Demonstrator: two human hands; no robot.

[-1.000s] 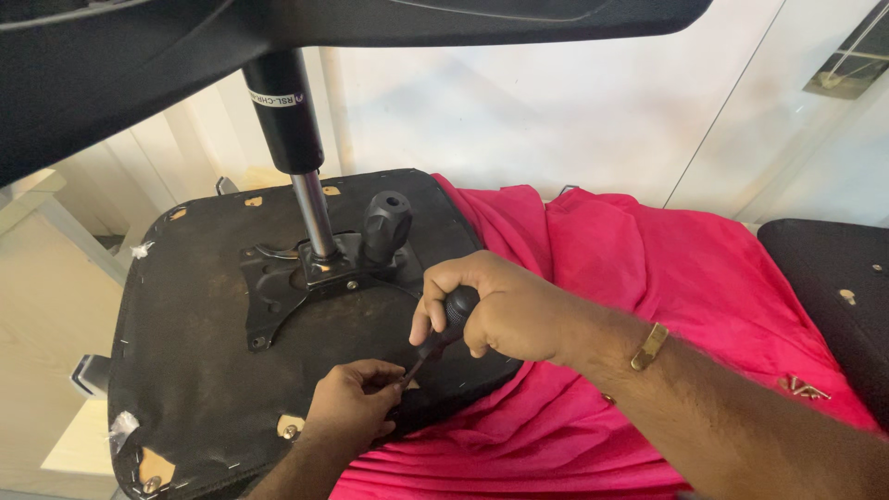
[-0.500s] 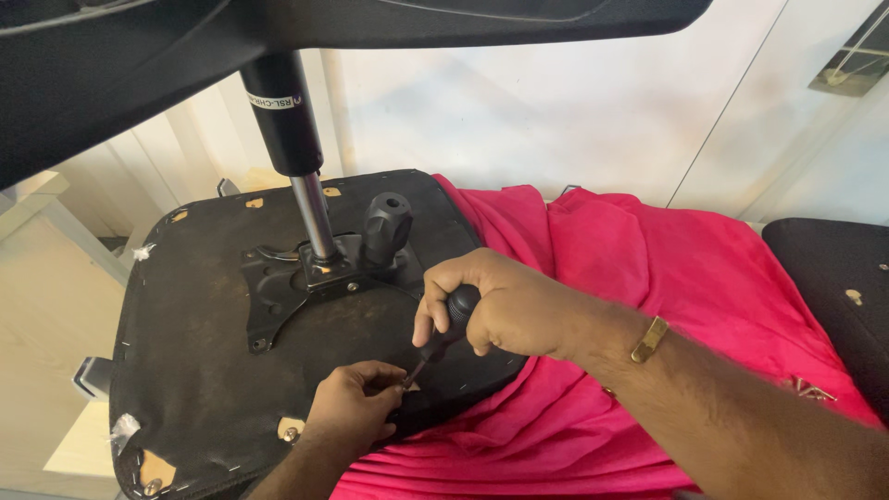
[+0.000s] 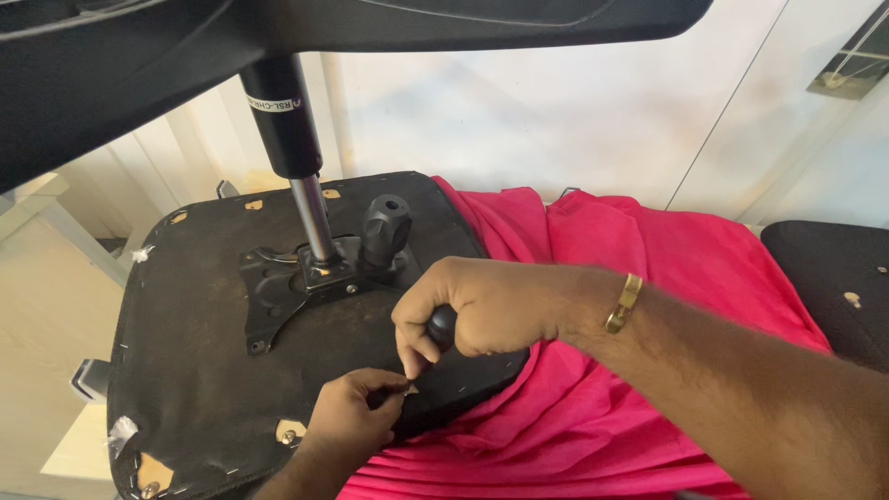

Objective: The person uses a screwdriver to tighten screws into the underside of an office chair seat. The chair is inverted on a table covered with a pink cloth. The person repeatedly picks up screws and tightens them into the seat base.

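Note:
An upturned black chair seat lies in front of me, its underside facing up. A black metal mechanism plate is bolted to it, with a gas lift cylinder rising from it and a black knob beside it. My right hand is shut on the black handle of a screwdriver, which points down at the seat's near edge. My left hand pinches at the screwdriver's tip, right on the seat edge. A gold bracelet sits on my right wrist.
A pink cloth is spread under and to the right of the seat. A second black cushion lies at the far right. The chair's black base looms overhead. White wall panels stand behind; pale furniture is at the left.
My right hand with the screwdriver has tilted more upright and shifted slightly down toward my left hand. The left hand stays at the seat edge.

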